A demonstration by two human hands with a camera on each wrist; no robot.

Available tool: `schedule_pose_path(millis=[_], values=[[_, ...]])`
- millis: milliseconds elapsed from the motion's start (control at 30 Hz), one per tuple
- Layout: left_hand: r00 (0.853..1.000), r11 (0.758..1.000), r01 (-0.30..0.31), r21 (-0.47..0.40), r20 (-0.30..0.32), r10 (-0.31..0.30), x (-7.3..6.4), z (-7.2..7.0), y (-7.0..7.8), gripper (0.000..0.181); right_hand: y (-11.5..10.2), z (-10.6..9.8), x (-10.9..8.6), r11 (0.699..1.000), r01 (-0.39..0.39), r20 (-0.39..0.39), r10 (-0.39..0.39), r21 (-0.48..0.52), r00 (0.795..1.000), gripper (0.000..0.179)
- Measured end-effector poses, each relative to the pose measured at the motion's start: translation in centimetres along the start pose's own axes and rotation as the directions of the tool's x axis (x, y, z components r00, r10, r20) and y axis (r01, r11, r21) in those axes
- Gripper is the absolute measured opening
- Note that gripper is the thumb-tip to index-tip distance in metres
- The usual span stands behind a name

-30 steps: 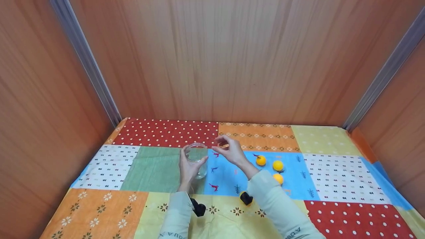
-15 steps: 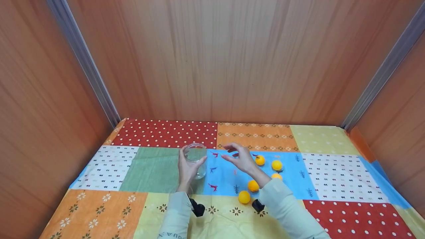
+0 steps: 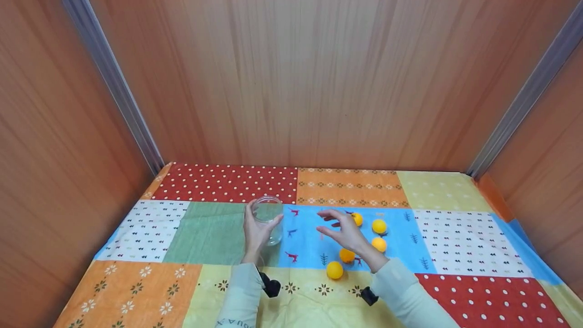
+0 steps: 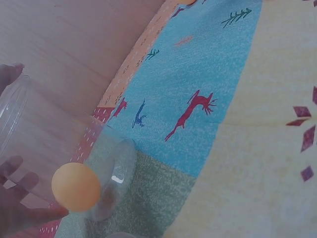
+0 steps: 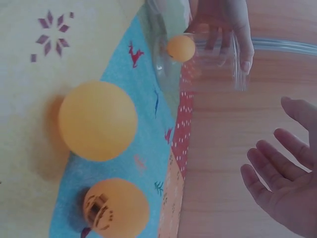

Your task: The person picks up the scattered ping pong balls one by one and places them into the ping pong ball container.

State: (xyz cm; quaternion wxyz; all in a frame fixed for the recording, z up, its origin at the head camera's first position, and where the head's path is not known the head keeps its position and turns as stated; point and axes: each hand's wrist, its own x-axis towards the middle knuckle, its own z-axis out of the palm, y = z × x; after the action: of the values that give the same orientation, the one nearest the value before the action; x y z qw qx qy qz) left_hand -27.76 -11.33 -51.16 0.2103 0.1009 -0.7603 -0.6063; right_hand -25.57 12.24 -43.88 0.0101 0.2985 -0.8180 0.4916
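Note:
My left hand (image 3: 257, 232) grips a clear jar (image 3: 274, 234) round its side, thumb on the near side. The jar stands upright with its mouth uncovered. An orange table tennis ball (image 4: 76, 187) shows inside it in the left wrist view, low in the jar in the right wrist view; the head view does not show it. My right hand (image 3: 344, 230) is held right of the jar, fingers spread and loosely bent, holding nothing. Several orange balls lie around and below it, including a front one (image 3: 334, 270), a printed one (image 5: 116, 208) and one at the right (image 3: 379, 226).
A patchwork cloth (image 3: 218, 232) covers the table. A clear round thing (image 5: 171, 10) lies close to the left forearm, mostly hidden. Wood-look panels (image 3: 291, 91) enclose the back and sides. A black wrist camera (image 3: 272, 288) sits on the left wrist, another (image 3: 369, 296) on the right.
My right hand has drawn away from the jar's mouth, to the right and nearer, and its fingers have spread. More balls show beside the right forearm. The left hand and jar have stayed put.

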Motion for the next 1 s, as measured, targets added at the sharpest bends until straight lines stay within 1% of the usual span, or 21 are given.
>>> schedule_pose_path(millis=[300, 433, 500, 567, 767, 833, 933, 1000], values=[[1.000, 1.000, 0.019, -0.016, 0.000, -0.019, 0.0, 0.0, -0.1, 0.075, 1.3, -0.6, -2.0, 0.998, -0.063, 0.009, 0.063, -0.008, 0.998, 0.032], [1.000, 1.000, 0.017, -0.018, 0.004, -0.017, 0.1, 0.0, -0.1, 0.077, 1.9, -0.9, -2.6, 0.999, -0.044, 0.010, 0.045, -0.010, 0.999, 0.031], [1.000, 1.000, 0.009, -0.019, 0.005, -0.009, 0.1, -0.1, 0.0, 0.079, 2.2, -1.0, -3.0, 0.999, -0.042, 0.014, 0.042, -0.011, 0.999, 0.032], [1.000, 1.000, 0.014, -0.014, 0.006, -0.014, 0.1, -0.1, -0.1, 0.082, 2.6, -1.0, -3.3, 0.999, -0.038, 0.017, 0.038, -0.013, 0.999, 0.033], [1.000, 1.000, 0.028, -0.011, 0.012, -0.027, 0.1, -0.1, -0.1, 0.083, 6.1, -0.8, -4.2, 0.999, -0.047, 0.023, 0.048, -0.015, 0.999, 0.034], [1.000, 1.000, 0.019, -0.016, 0.014, -0.019, 0.1, 0.0, -0.2, 0.082, 7.0, -0.9, -4.5, 0.998, -0.057, 0.032, 0.057, -0.023, 0.998, 0.035], [1.000, 1.000, 0.012, -0.020, 0.014, -0.012, 0.1, 0.0, -0.2, 0.081, 7.4, -1.0, -5.1, 0.997, -0.067, 0.042, 0.069, -0.033, 0.997, 0.036], [1.000, 1.000, 0.011, -0.023, 0.014, -0.011, 0.1, 0.0, -0.2, 0.080, 6.9, -1.1, -5.4, 0.997, -0.075, 0.049, 0.075, -0.013, 0.996, 0.036]])
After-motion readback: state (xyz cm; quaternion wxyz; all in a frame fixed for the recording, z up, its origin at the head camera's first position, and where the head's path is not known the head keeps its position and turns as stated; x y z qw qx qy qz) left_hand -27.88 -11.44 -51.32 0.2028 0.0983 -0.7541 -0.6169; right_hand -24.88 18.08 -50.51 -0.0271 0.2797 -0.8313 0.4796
